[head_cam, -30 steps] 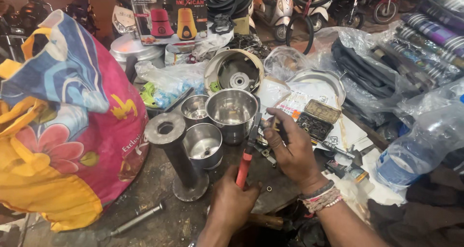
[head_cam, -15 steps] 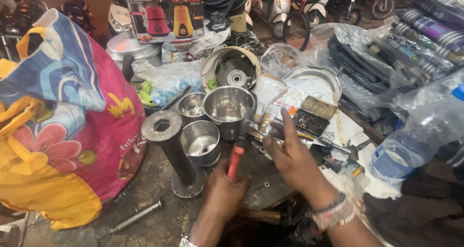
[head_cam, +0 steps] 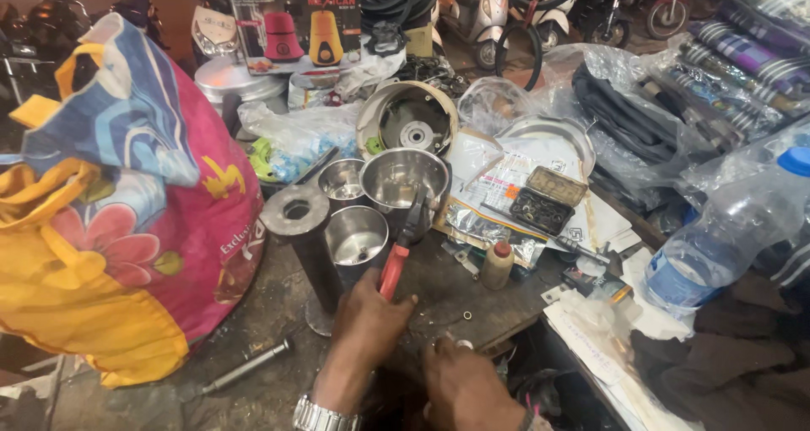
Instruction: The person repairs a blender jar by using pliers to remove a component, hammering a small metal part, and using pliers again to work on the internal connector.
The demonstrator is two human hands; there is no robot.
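Your left hand is wrapped around the red handles of a pair of pliers, fingers curled tight. Pliers stand almost upright: red grips low in your fist, dark metal jaws up top, tips against the rim of the largest steel jar. Your right hand sits low on the workbench just beside the left, fingers folded down over something small; can't tell what, or whether it's pinched.

Three steel jars are clustered just past the pliers: the large one at the back right, a smaller one at the back left, a mid-size one in front, right next to your left hand. A dark metal cylinder stands touching the front jar's left side.

Right of the pliers: a small brown bottle with a red cap. A small brass ring lies on the bench near your right hand. A big multicoloured bag fills the left side, and a clear plastic water bottle lies far right.
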